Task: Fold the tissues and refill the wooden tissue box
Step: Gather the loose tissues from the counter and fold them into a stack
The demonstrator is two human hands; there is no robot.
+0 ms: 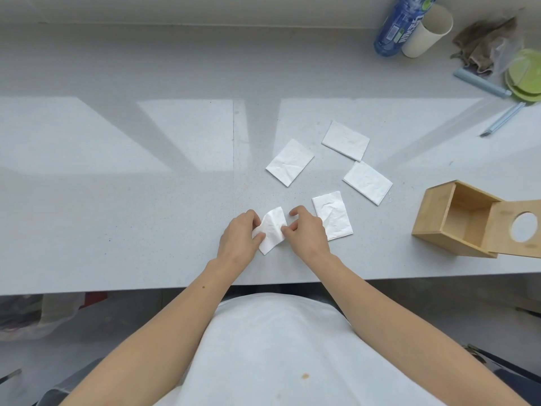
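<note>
A small white tissue (272, 230), partly folded and creased, lies on the grey table near its front edge. My left hand (238, 238) pinches its left side and my right hand (307, 231) pinches its right side. Several folded white tissues lie flat beyond: one (333, 215) just right of my right hand, one (289, 162) further back, one (367, 183) to the right and one (345, 140) at the back. The wooden tissue box (439, 230) stands at the right, open, with nothing visible inside. Its lid (521, 230) with a round hole rests at its right side.
At the back right stand a blue bottle (401, 24) and a cream cup (427, 32), with a brown rag (483, 45), green plates (527, 76) and a pale blue stick (480, 83) beside them. Pale blue sticks (502, 120) lie nearer. The table (117, 200) ends just before my body.
</note>
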